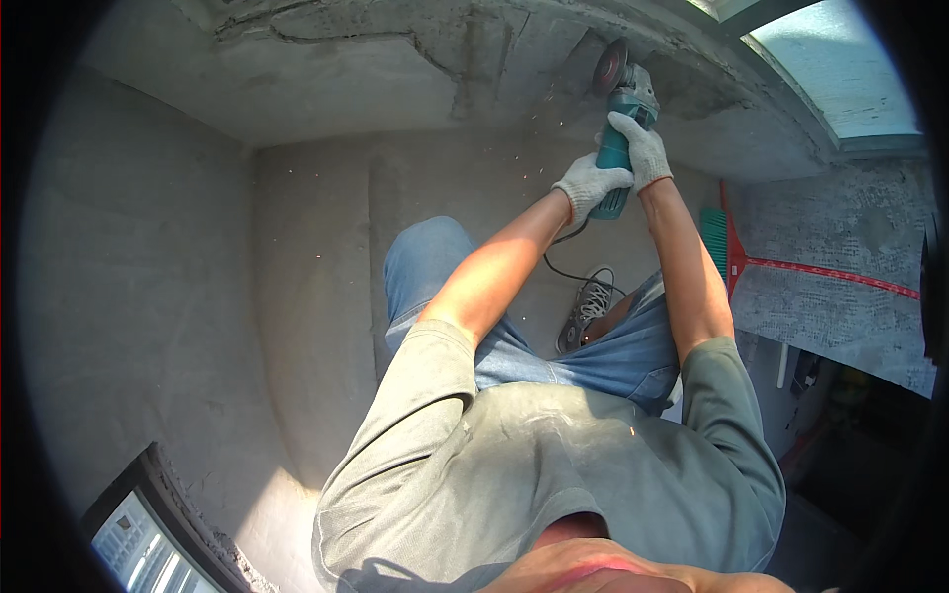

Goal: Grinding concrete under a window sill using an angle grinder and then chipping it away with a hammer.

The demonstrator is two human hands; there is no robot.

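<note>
A teal angle grinder (pixel 614 148) with a reddish disc (pixel 610 69) is held up against the rough grey concrete wall (pixel 494 59). My left hand (pixel 593 181) in a white knitted glove is closed round the lower part of the grinder body. My right hand (pixel 645 148), also gloved, grips it higher up, below the metal gear head. The disc is at the wall's cracked, uneven surface; whether it touches cannot be made out. Small sparks scatter to its left. A black cord (pixel 561 265) hangs from the tool down past my sneaker (pixel 585 314).
My bent knees are below the tool, over a grey floor (pixel 306 247). A red-handled broom (pixel 835 277) with green bristles lies at right across a mottled grey panel (pixel 850 326). A framed window (pixel 825 74) is at upper right, another (pixel 143 544) at lower left.
</note>
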